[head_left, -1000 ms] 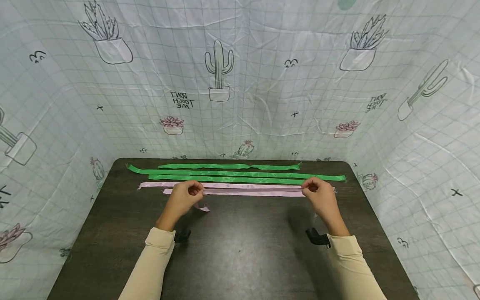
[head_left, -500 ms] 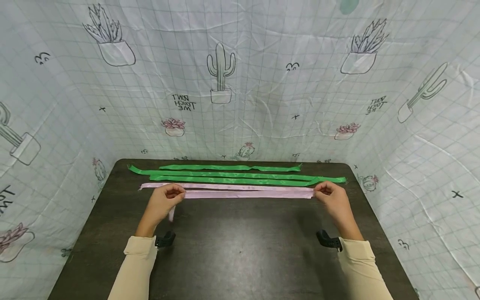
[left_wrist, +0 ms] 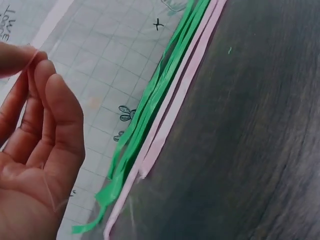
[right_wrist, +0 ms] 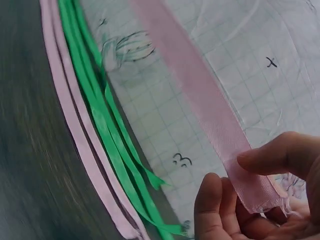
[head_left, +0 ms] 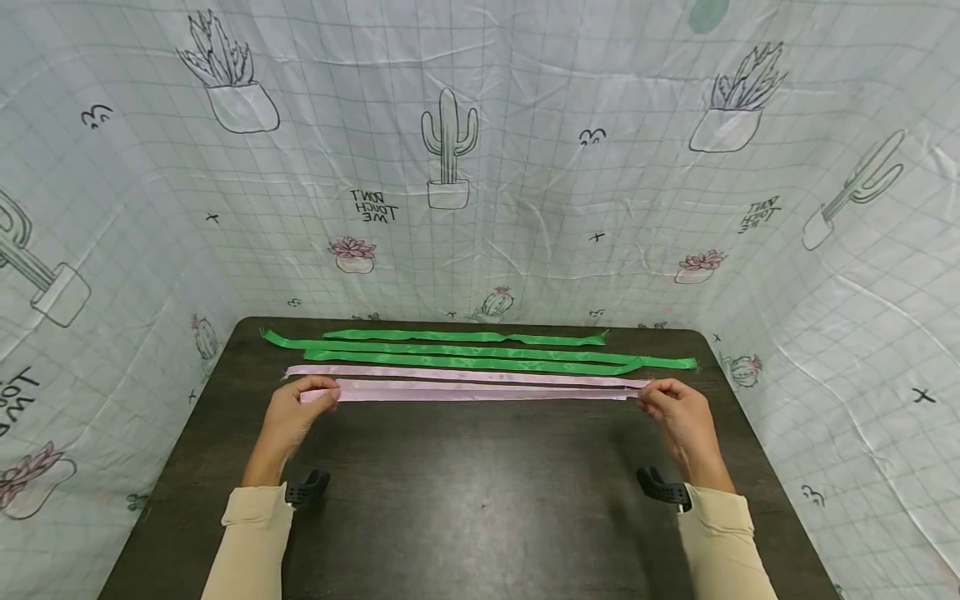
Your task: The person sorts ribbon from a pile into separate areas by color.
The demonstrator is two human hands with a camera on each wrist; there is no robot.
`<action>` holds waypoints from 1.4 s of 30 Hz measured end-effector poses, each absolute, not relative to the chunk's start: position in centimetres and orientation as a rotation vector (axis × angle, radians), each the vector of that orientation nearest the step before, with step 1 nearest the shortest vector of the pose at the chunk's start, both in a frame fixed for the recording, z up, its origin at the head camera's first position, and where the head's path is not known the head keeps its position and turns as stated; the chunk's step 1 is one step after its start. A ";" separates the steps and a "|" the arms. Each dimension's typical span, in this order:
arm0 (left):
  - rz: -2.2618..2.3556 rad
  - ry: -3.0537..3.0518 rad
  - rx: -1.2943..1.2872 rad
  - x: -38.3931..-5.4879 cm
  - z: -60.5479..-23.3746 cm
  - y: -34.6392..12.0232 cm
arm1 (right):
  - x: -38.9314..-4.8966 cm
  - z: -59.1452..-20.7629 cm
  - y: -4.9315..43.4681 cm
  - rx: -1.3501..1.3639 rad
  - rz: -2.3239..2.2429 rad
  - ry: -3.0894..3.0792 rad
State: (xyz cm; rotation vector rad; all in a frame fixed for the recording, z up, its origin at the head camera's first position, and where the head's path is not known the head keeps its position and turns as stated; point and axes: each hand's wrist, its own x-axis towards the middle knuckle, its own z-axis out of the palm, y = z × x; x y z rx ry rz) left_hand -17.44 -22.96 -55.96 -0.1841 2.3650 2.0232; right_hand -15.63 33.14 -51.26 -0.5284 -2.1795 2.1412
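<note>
A pink ribbon (right_wrist: 200, 95) is stretched between my two hands, above the table. My left hand (head_left: 288, 421) pinches it between thumb and fingertips near the left end, as the left wrist view also shows. Thumb and fingers of my right hand (head_left: 686, 425) pinch the other end, where frayed threads stick out in the right wrist view. Two more pink ribbons lie side by side on the table; the farther pink ribbon (head_left: 472, 375) is plain in the head view, while the nearer pink ribbon (left_wrist: 175, 110) is partly covered there by the held one.
Several green ribbons (head_left: 480, 351) lie lengthwise along the back of the dark wooden table (head_left: 480, 492), behind the pink ones. A white cloth (head_left: 525, 192) printed with cacti hangs behind and at both sides. Black bands (head_left: 307, 487) are on both wrists.
My hands have moved apart, the left hand going farther left and the right hand farther right. The held ribbon has been drawn out between them; its loose tail no longer hangs below the left hand.
</note>
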 end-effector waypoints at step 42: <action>1.853 2.569 -0.656 -21.3 -60.6 -22.6 | -19.4 -59.3 29.2 -0.910 1.710 -2.235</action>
